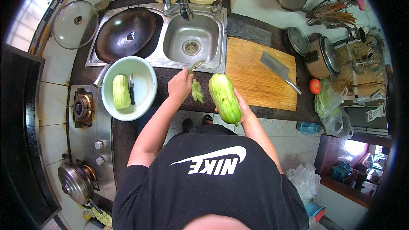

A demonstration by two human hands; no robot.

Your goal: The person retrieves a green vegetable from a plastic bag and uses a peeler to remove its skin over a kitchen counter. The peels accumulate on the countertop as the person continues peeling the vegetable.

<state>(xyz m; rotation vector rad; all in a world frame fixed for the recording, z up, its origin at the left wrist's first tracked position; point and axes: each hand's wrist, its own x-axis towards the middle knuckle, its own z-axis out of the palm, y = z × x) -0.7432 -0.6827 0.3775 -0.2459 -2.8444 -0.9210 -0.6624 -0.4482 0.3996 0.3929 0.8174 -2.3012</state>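
Note:
My left hand (180, 84) is closed around a peeler (196, 66), whose head points up toward the sink's front rim. In my right hand (244, 106) is a green gourd (225, 97), held near the worktop's front edge; pale peeled strips run along its skin. A small heap of green peelings (197, 91) lies on the dark worktop between the two hands. To the left, a pale green basin (145, 92) holds a peeled gourd (121, 92) and a knife with a black handle (131, 94).
Right of the sink (191, 32) lies a wooden cutting board (255, 76) with a cleaver (276, 67) on it. A wok (124, 33) covers the left sink bowl. A gas stove (104, 111) is at left; a tomato (315, 86) and a rice cooker (314, 57) stand at right.

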